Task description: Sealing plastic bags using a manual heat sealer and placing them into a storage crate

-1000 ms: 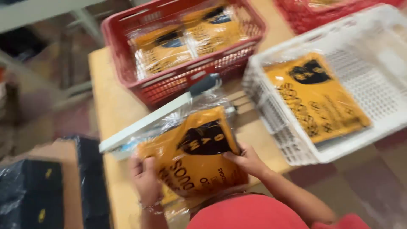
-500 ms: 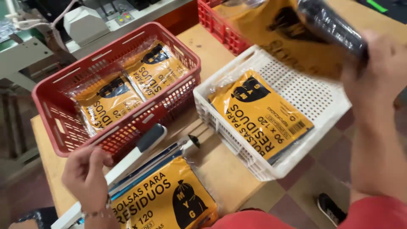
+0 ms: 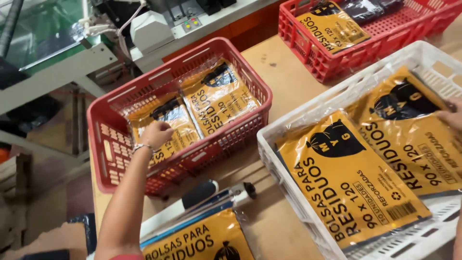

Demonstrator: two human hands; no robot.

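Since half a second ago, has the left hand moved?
Yes. The left hand has gone from the table edge near the front packet up into the nearest red basket, onto a yellow packet inside.

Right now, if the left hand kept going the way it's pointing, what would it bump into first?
The left hand reaches into the near red basket. Going straight on, it would probably meet the yellow packet lying right under its fingers first, though depth is hard to judge.

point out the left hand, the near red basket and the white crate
left hand (image 3: 156, 134), head view, back of the hand
near red basket (image 3: 185, 55), head view, far rim
white crate (image 3: 288, 127), head view, left rim
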